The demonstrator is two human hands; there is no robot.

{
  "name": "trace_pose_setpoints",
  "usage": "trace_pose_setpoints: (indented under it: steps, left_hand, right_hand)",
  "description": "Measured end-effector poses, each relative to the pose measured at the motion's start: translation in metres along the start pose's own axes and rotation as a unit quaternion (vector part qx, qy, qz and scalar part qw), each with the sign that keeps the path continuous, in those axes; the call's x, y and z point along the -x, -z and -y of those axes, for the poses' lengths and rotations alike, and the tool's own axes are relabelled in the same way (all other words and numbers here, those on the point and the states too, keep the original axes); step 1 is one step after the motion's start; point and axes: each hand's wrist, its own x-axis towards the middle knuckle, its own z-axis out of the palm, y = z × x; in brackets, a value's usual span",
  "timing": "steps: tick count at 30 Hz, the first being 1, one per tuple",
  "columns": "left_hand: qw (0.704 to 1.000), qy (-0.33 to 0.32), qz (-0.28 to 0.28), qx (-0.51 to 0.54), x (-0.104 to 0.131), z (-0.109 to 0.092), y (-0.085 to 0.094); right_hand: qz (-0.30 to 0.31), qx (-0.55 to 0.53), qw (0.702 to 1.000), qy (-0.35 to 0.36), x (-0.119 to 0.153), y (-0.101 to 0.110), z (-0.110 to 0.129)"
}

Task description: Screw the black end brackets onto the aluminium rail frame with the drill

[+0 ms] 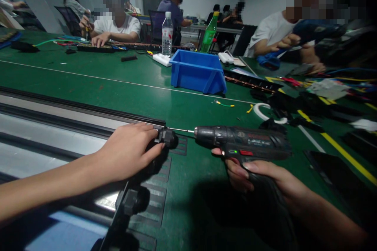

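Note:
My right hand (265, 176) is wrapped round the grip of a black cordless drill (247, 140), a finger at its red trigger. The drill points left, and its long thin bit (178, 130) reaches the end of a long metal and black frame (55, 111). On that end lies my left hand (126, 151), palm down, its fingers and thumb around the base of a black cable gland (168, 138). Nearer to me, a second black gland (135, 200) sticks out of the frame's end plate. My left fingertips are partly hidden.
Beyond the frame stand a blue bin (197, 72), a water bottle (167, 35) and a green bottle (209, 33). Wires, a white tape ring (269, 113) and black parts lie at the right. People sit across the green table (123, 82).

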Motion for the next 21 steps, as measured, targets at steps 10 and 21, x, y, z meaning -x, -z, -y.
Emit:
trace_pose_setpoints:
  steps: [10,21]
  left_hand:
    - [1.0,-0.005,0.002,0.001,-0.0007,0.0006,0.0]
    - [1.0,0.003,-0.01,0.008,0.0005,0.0,-0.0018]
  right_hand:
    - [0.019,0.016,1.0,-0.004,0.0029,0.0041,0.0011]
    - [-0.014,-0.067,0.996,0.054,0.007,-0.0027,-0.0028]
